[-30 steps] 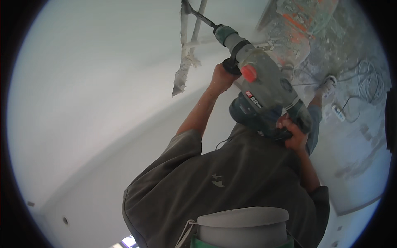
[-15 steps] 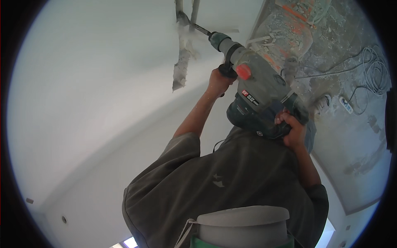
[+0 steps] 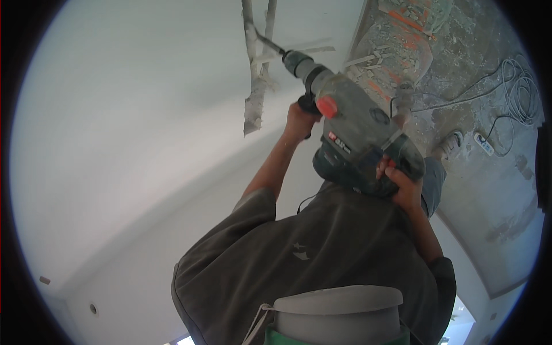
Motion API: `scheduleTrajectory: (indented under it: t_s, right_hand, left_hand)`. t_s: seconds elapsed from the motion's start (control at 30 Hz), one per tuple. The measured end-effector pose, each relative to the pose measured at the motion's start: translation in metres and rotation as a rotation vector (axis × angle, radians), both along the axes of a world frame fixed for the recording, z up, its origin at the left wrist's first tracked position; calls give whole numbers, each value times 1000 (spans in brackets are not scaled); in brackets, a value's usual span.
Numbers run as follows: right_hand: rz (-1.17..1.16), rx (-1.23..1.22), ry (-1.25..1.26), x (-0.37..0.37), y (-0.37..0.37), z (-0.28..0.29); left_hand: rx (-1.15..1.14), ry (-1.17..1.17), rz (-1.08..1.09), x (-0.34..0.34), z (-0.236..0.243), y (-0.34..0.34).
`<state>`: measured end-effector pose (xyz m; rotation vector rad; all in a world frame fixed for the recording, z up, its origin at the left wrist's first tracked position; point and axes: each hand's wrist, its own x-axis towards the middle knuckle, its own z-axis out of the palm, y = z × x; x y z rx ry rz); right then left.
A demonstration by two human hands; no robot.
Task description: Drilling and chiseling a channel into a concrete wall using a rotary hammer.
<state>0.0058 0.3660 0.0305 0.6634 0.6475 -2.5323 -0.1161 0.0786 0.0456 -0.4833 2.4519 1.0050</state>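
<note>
Left hand: fingers wrapped round the rotary hammer side handle.
Right hand: fingers clenched on its rear grip.
Risk: chisel bit could jam in the wall groove, wrenching the wrists.

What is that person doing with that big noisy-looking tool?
A person in a grey shirt holds a heavy grey rotary hammer with both hands. The left hand wraps the side handle near the front, and the right hand grips the rear handle. The chisel bit is pressed into a rough groove cut in the white wall. Off to the right lies a dusty floor with rubble, a coiled cable and a power strip.
</note>
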Motion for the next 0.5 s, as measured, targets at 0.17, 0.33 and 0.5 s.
scheduleTrajectory:
  t_s: [0.17, 0.33, 0.5]
  right_hand:
    - [83, 29, -43, 9, 13, 9]
    - [56, 63, 45, -15, 4, 0]
    - [-41, -44, -4, -11, -3, -17]
  left_hand:
    - [6, -140, 27, 1, 14, 9]
    - [85, -61, 43, -22, 6, 5]
    - [15, -69, 31, -39, 0, 9]
